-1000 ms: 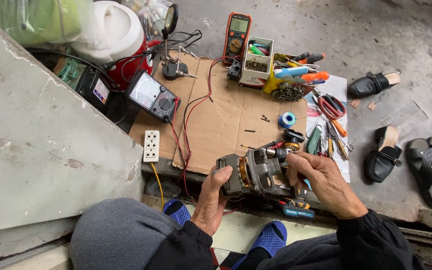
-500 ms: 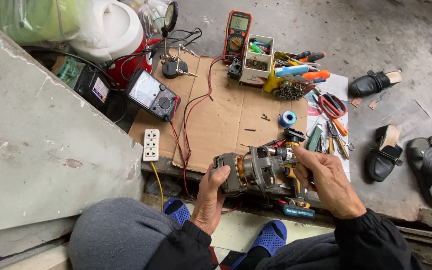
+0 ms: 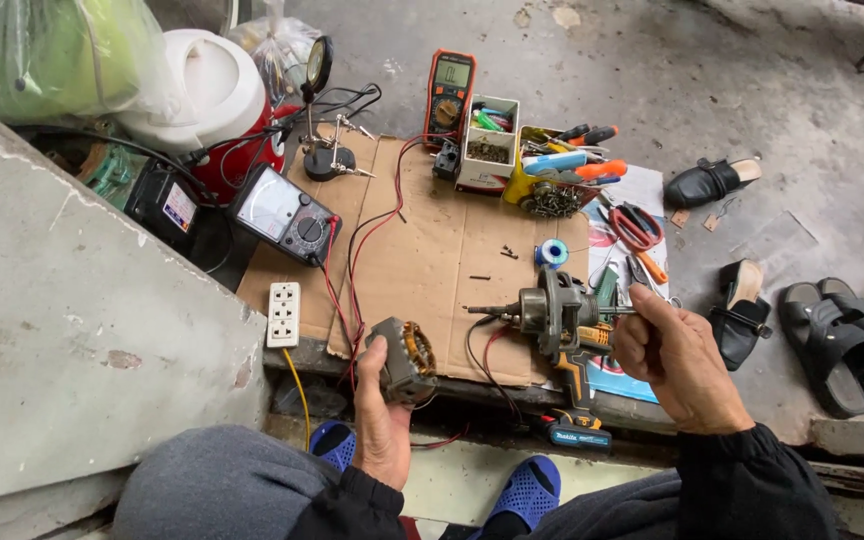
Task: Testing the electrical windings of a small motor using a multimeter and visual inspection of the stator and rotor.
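Left hand (image 3: 384, 420) grip clasps stator (image 3: 404, 358); right hand (image 3: 680, 358) pinches rotor (image 3: 550, 312) shaft. Best keep halves level, wires slack.

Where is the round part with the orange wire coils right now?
In the head view, the coil part sits in the left hand, low centre-left, at the cardboard sheet's near edge, right of the white power strip.
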